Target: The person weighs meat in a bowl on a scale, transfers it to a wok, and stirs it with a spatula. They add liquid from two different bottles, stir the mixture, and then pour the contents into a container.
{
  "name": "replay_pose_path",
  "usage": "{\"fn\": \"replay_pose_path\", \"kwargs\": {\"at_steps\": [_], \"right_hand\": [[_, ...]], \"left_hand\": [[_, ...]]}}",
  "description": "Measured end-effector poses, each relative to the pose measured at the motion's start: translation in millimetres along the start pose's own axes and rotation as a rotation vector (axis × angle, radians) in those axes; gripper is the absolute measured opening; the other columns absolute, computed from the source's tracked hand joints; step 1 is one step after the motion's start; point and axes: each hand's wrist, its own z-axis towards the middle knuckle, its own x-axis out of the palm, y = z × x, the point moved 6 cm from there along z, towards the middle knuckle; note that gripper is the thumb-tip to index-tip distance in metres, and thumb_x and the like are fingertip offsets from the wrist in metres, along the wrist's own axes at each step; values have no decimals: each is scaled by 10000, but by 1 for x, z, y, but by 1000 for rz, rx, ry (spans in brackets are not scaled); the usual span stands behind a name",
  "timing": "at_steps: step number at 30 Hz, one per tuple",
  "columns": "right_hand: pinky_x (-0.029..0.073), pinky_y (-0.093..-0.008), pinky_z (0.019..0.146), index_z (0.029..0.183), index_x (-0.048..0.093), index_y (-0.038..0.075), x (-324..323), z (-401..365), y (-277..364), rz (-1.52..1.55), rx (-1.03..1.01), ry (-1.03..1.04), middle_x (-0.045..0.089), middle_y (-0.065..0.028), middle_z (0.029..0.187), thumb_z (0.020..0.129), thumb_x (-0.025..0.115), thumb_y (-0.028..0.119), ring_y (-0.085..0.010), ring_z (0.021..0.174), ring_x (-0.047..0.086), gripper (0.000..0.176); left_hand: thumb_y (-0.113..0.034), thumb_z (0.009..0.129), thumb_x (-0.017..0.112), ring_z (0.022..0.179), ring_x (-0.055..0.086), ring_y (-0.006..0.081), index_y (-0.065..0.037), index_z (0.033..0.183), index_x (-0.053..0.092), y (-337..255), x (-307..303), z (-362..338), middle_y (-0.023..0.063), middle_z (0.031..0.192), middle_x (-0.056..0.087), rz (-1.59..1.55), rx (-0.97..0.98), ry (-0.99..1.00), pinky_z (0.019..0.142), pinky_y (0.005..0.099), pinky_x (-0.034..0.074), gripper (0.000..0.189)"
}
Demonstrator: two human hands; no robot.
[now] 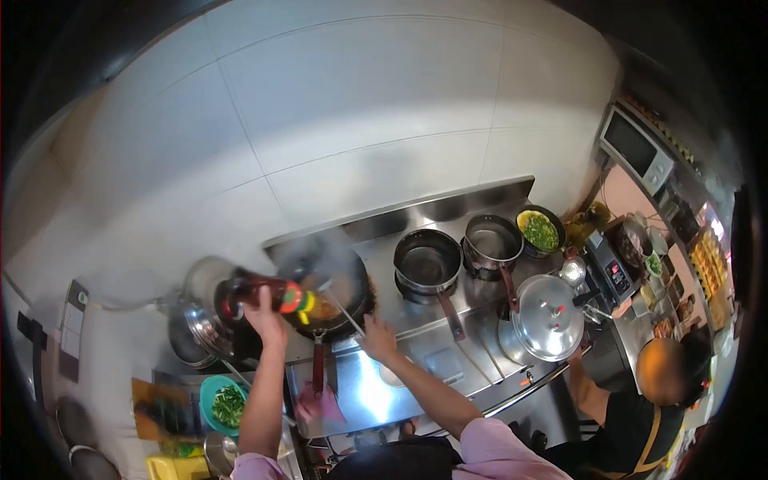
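Note:
My left hand [266,316] is wrapped round a dark sauce bottle [250,293] with a red label and a yellow-green neck. The bottle lies tilted nearly level, its neck over the left side of a steaming wok [364,300]. Brownish food shows in the wok, partly veiled by steam. My right hand [378,340] grips a long metal cooking utensil [344,310] that slants into the wok. Its working end is too hazy to name. The wok's brown handle [318,370] points toward me, and neither hand is on it.
Two dark saucepans [428,260] [491,238] and a pan of egg and chopped greens [540,230] stand right of the wok. Nearer is a large lidded pot [549,318]. A teal bowl of greens [227,404] sits left. A co-worker [616,424] stands at right.

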Motion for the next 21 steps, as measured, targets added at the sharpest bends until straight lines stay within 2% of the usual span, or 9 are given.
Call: {"fn": "replay_pose_path", "kwargs": {"at_steps": [2, 3, 6, 9, 14, 19, 21], "right_hand": [[489, -526, 867, 1298, 485, 28, 33, -9, -28, 354, 367, 565, 663, -256, 993, 800, 583, 91, -435, 942, 644, 511], [490, -521, 864, 1274, 497, 11, 58, 2, -49, 128, 26, 339, 669, -263, 978, 775, 557, 54, -440, 967, 635, 505], [485, -509, 886, 1270, 512, 11, 25, -1, -46, 237, 47, 186, 660, -271, 1000, 782, 537, 44, -464, 969, 623, 489], [472, -512, 910, 1289, 507, 19, 0, 13, -47, 275, 49, 154, 645, -290, 1023, 791, 525, 40, -464, 1001, 610, 498], [466, -532, 902, 1279, 499, 31, -15, 23, -39, 252, 4, 203, 636, -306, 1013, 807, 511, 38, -480, 1019, 596, 472], [479, -488, 901, 1321, 513, 23, 6, 23, -44, 97, 136, 347, 641, -289, 1033, 815, 551, 57, -438, 1007, 617, 509], [486, -493, 874, 1302, 523, 30, 11, 21, -44, 0, 143, 401, 642, -283, 1013, 830, 570, 78, -425, 996, 619, 477]], "left_hand": [[-95, 908, 675, 953, 603, 155, -33, 1181, 551, 13, 6, 21, 45, 1090, 630, 193, 86, -4, 869, 312, 487, 307], [-71, 892, 687, 989, 581, 150, -20, 1173, 553, 31, 2, 35, 45, 1105, 624, 243, 88, 33, 901, 315, 457, 315], [-78, 880, 703, 973, 584, 155, -20, 1159, 562, 45, 28, 49, 49, 1099, 627, 292, 142, 74, 900, 308, 454, 317], [-75, 869, 715, 941, 597, 152, -19, 1140, 565, 54, 50, 71, 57, 1081, 637, 337, 204, 64, 870, 296, 470, 314], [-69, 869, 713, 943, 605, 159, -23, 1137, 563, 44, 69, 98, 70, 1072, 644, 316, 226, 78, 856, 307, 491, 310], [-72, 886, 696, 952, 604, 169, -24, 1196, 536, 41, 43, 96, 75, 1108, 626, 283, 285, 35, 865, 312, 499, 353], [-82, 892, 692, 954, 603, 173, -27, 1203, 535, 37, 26, 92, 72, 1112, 623, 147, 201, -18, 865, 316, 501, 353]]}}
